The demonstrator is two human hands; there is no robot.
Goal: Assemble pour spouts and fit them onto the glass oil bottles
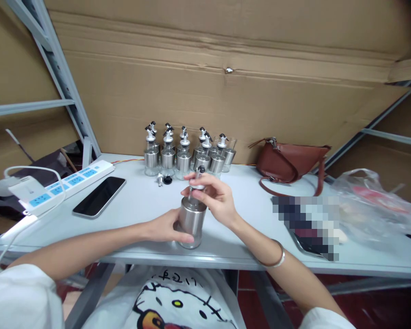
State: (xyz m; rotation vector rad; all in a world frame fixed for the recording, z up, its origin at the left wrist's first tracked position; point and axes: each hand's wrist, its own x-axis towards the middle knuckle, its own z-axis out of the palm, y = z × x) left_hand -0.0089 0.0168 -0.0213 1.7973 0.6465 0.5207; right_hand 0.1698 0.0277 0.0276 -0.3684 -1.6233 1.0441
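Note:
An oil bottle of clear glass with a brushed-steel sleeve stands near the table's front edge, tilted slightly if at all. My left hand wraps around its lower body, thumb across the front. At the neck, the fingers of my right hand pinch the white collar of the pourer spout, whose black tip shows above them. Whether the spout is fully seated is hidden by the fingers. Just behind lie a loose pourer piece and a black round cap.
Several similar bottles stand in rows at the back, before a cardboard wall. On the left are a phone and a power strip with a plugged-in charger. A brown handbag, plastic bag and pixelated item lie right.

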